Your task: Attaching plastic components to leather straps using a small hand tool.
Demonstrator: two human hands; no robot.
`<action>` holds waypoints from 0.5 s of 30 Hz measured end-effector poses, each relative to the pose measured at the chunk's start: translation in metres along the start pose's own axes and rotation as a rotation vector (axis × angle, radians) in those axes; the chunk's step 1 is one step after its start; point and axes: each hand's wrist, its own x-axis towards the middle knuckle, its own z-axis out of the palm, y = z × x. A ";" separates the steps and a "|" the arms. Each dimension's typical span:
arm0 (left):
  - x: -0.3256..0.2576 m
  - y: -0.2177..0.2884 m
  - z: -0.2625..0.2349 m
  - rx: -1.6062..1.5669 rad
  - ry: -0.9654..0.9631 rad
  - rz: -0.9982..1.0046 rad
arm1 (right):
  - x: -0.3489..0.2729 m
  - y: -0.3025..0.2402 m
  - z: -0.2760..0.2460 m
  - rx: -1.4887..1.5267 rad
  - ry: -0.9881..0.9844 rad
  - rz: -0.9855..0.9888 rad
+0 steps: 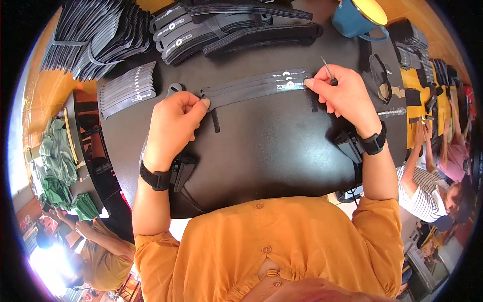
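Several grey straps (251, 89) with white printing lie overlapped across the dark table in front of me. My left hand (173, 118) is closed, thumb and fingertips pinching the left end of the nearest strap. At the strap's other end, my right hand (347, 93) pinches it between thumb and forefinger. A thin pointed metal tool (328, 69) also sticks up out of the right hand; most of its handle is hidden by the fingers. Short dark tabs (216, 121) hang off the straps toward me.
A fanned pile of grey straps (128, 89) lies left. Behind are banded dark bundles (95, 40) and thick strap bundles (226, 32). A blue mug (349, 20) stands far right, near a black loop (381, 78). Other people work at tables on both sides.
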 end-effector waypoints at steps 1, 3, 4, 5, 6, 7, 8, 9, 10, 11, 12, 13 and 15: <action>0.000 0.000 0.000 0.005 0.002 0.001 | 0.000 0.000 0.000 -0.001 -0.003 0.000; 0.000 -0.001 -0.001 0.005 0.000 0.008 | 0.000 0.000 0.001 0.004 -0.001 -0.001; 0.000 -0.002 -0.002 0.006 -0.002 0.013 | 0.000 -0.001 0.001 0.009 0.000 -0.002; 0.000 -0.001 -0.002 0.007 0.002 0.013 | 0.000 -0.001 0.001 0.010 -0.001 -0.005; 0.000 -0.002 -0.002 0.007 0.001 0.018 | 0.001 -0.001 0.002 0.004 0.003 -0.006; 0.000 -0.002 -0.002 0.007 0.000 0.022 | 0.001 -0.001 0.002 -0.001 0.007 -0.007; 0.000 -0.002 -0.002 0.010 0.007 0.019 | 0.000 -0.001 0.002 0.002 0.002 -0.013; 0.000 -0.002 -0.002 0.012 -0.001 0.031 | 0.000 -0.001 0.002 0.004 0.008 -0.007; 0.000 -0.003 -0.003 0.015 -0.008 0.043 | -0.001 -0.003 0.002 0.008 0.014 -0.002; 0.000 -0.005 -0.004 0.028 -0.004 0.067 | -0.001 -0.005 0.002 0.006 0.016 -0.003; 0.001 -0.006 -0.004 0.031 0.004 0.064 | -0.001 -0.004 0.002 0.009 0.011 -0.010; 0.001 -0.005 -0.003 0.037 0.003 0.084 | -0.001 -0.003 0.001 0.013 0.016 -0.011; 0.001 -0.003 -0.003 0.067 0.005 0.112 | 0.000 -0.001 0.001 0.016 0.023 -0.011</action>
